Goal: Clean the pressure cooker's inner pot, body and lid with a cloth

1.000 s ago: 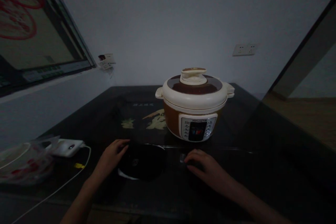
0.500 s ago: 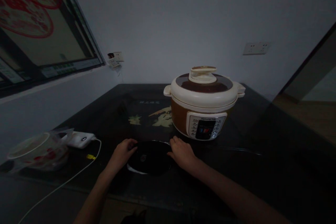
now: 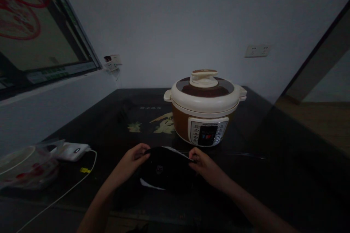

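Note:
A black, cloth-like piece (image 3: 171,169) with a small pale emblem and white showing along its edges is held over the dark table, near its front. My left hand (image 3: 135,158) pinches its upper left corner between thumb and fingers. Its right end is gripped the same way by my right hand (image 3: 203,164). The upper edge is drawn out between both hands, with a white strip showing along it. Another white patch shows at the lower left. Just behind my right hand stands a cream and brown electric pressure cooker (image 3: 205,109), lid on.
On the left of the table (image 3: 109,116) are a bowl in a clear plastic bag (image 3: 30,167) and a white device (image 3: 72,151) with a white cable (image 3: 61,196). A yellow tag (image 3: 85,170) lies beside the cable. Wall and window close off the back and left.
The black cloth has gone from lying flat to being lifted at its upper edge. My right hand has moved rightward, and its fingers have closed on the edge. The view has turned slightly right.

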Motion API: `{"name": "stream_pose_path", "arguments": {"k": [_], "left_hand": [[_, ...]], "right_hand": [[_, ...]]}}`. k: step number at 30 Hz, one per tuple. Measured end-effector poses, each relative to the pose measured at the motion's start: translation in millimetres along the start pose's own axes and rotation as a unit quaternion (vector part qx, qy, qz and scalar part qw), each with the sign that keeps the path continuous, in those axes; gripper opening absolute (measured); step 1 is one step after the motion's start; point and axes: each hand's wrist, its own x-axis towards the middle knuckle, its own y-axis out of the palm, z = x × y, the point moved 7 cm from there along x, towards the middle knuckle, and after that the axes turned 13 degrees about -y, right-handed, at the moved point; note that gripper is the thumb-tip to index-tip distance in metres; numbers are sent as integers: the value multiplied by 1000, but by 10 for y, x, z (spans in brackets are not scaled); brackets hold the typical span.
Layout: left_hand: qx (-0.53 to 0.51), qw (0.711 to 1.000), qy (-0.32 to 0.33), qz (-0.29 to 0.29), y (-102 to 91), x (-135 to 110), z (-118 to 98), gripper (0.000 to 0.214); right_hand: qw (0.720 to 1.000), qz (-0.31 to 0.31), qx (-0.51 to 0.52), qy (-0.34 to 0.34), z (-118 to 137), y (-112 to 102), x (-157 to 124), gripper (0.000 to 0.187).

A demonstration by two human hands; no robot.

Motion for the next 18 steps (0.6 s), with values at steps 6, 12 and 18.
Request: {"name": "stream_pose_path", "arguments": {"k": [6,12,18], "left_hand": [[-95,992,1,87,770,-65,-333,24],[59,981,62,172,1624,-10,-523,10],[208,962,152,93,1844,51,-669,21]], "right_hand": [[987,-140,33,67,32,-655,-676,36],[975,-193,-73,86,-98,-1237,-1106,42],[942,-215,-252,55,-215,-1539,-1249,37]]}}
